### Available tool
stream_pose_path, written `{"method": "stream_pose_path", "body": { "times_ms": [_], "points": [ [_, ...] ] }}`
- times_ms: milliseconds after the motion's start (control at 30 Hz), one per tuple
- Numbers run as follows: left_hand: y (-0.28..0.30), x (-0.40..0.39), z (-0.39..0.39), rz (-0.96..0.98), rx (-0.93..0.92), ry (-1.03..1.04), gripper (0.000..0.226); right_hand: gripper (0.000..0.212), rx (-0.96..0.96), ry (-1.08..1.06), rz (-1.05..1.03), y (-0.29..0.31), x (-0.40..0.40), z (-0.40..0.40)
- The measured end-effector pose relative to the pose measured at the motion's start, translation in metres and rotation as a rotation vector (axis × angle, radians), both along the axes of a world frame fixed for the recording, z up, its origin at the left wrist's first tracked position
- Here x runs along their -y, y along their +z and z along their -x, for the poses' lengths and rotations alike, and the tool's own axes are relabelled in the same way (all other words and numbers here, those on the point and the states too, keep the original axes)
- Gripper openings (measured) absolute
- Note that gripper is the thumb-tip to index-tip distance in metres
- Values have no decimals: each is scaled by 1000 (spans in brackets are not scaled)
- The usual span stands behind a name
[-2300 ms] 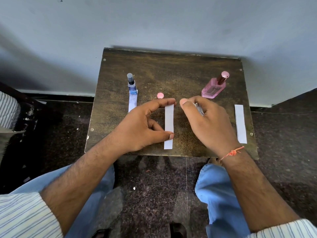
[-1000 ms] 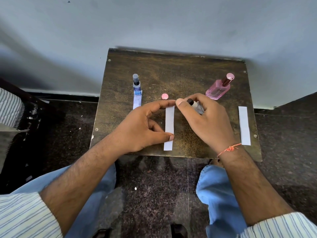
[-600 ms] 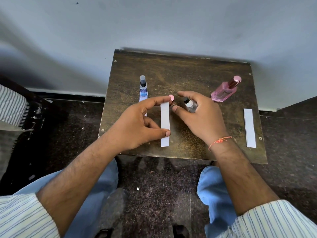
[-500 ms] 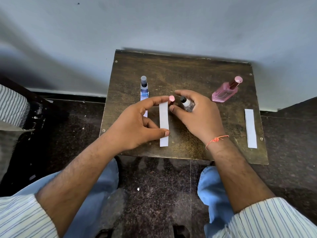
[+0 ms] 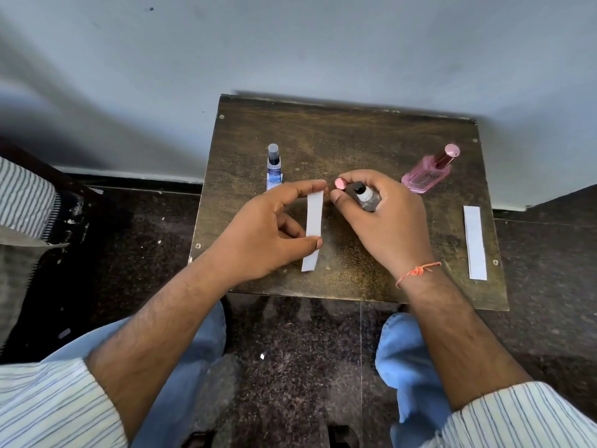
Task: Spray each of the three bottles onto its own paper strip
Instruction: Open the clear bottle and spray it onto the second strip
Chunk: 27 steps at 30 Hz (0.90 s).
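Observation:
On the small dark wooden table (image 5: 323,134), my left hand (image 5: 261,234) holds the middle paper strip (image 5: 314,218), index fingertip at its far end and thumb on its near part. My right hand (image 5: 384,221) grips a small clear spray bottle (image 5: 366,198) with a black nozzle, tilted towards the strip's far end. A small pink cap (image 5: 340,183) lies by my right index fingertip. A blue bottle (image 5: 273,160) stands on the far end of the left strip (image 5: 269,185), which my left hand mostly hides. The pink perfume bottle (image 5: 426,174) stands at the back right, with the right strip (image 5: 475,242) nearer me.
The table stands against a pale wall, over a dark speckled floor. My knees in blue trousers sit under its near edge. Striped fabric (image 5: 22,195) lies at the far left.
My right hand has carried the small bottle left and away from me, up to the pink cap, and its nozzle now shows. The middle strip has tilted slightly in my left hand.

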<state>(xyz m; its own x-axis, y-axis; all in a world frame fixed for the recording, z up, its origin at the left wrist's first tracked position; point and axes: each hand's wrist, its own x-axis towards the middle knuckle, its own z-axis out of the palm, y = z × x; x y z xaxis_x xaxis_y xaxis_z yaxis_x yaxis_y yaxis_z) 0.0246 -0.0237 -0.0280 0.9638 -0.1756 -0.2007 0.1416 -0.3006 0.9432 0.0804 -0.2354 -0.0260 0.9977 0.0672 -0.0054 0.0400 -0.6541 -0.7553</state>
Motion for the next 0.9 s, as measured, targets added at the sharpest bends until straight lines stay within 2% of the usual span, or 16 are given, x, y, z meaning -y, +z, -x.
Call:
{"method": "stream_pose_path", "body": {
  "times_ms": [267,433,900],
  "points": [
    [-1,27,-12,-248,116,87,59,19,77,4,-87,9,21,8],
    [-3,35,-20,-362,145,107,60,18,89,8,-100,12,36,14],
    [-11,51,-34,-470,182,171,64,21,82,27,-168,10,61,19]
  ]
}}
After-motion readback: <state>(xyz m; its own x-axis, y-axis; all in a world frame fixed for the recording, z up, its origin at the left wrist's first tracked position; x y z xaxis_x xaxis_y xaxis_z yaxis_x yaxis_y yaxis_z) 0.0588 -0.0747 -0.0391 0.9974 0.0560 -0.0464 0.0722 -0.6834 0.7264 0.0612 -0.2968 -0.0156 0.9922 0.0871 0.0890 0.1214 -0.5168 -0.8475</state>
